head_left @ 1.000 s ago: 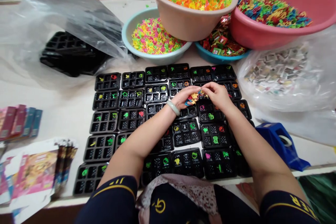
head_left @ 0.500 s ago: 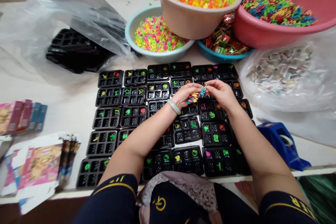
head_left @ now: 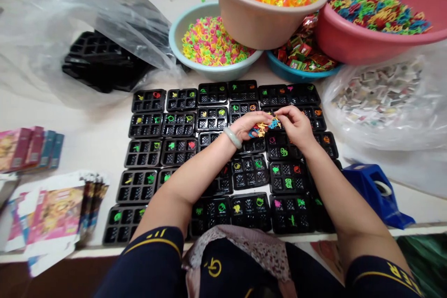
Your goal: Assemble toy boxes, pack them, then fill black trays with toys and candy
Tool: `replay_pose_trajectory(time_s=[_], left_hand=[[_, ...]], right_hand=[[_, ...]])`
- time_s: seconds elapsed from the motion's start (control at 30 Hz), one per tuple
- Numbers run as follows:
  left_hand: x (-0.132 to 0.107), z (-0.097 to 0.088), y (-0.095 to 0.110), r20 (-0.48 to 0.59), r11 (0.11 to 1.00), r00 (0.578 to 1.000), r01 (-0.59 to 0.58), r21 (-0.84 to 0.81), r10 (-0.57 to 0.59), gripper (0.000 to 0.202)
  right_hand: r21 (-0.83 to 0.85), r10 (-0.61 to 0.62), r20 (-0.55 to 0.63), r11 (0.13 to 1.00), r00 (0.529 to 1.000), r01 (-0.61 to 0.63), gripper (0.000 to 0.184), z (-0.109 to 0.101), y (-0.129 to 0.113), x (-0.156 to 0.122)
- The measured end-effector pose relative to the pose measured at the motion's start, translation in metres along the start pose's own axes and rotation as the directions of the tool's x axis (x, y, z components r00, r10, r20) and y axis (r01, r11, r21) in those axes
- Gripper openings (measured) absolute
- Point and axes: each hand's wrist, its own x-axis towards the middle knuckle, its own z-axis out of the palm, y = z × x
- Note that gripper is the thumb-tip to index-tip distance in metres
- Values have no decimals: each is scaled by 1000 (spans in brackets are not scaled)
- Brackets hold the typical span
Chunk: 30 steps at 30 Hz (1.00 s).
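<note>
My left hand (head_left: 248, 125), with a pale bangle on its wrist, is closed around a bunch of small plastic figures (head_left: 261, 129) in blue, yellow and red. Beside it, my right hand (head_left: 296, 125) pinches at a small blue and yellow plastic piece (head_left: 274, 123) by the left fingertips. Both hands hover over rows of black compartment trays (head_left: 250, 172). Many trays hold small bright plastic pieces in some compartments, such as a green figure (head_left: 288, 183) and an orange ring (head_left: 296, 169). The hands and forearms cover several trays.
Behind the trays stand a light blue basin (head_left: 216, 72), a beige basin (head_left: 265, 21), a blue basin (head_left: 300, 73) and a pink basin (head_left: 377, 42), all filled. Bagged trays (head_left: 101, 65) lie left, printed boxes (head_left: 56, 214) front left. At right are a clear bag (head_left: 380, 98) and tape dispenser (head_left: 377, 195).
My right fingertips have shifted slightly at the edge of the bunch, and the pieces there sit differently. My left hand keeps its hold. The whole view has shifted a little.
</note>
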Motion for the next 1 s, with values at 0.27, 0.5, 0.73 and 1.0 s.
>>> replay_pose_trajectory(time_s=[0.27, 0.5, 0.73, 1.0], left_hand=[[-2, 10, -12, 12, 984, 999, -31, -176, 33, 9], [-2, 13, -17, -67, 992, 997, -39, -124, 31, 5], [-10, 11, -6, -49, 998, 999, -15, 68, 18, 3], [-16, -15, 14, -234, 983, 957, -181, -26, 170, 14]], right_hand=[[-106, -51, -201, 994, 978, 30, 12, 13, -1, -7], [-6, 12, -229, 1000, 973, -13, 11, 14, 6, -8], [-56, 89, -158, 994, 983, -99, 15, 3, 21, 4], [-236, 118, -192, 958, 974, -163, 11, -1, 68, 71]])
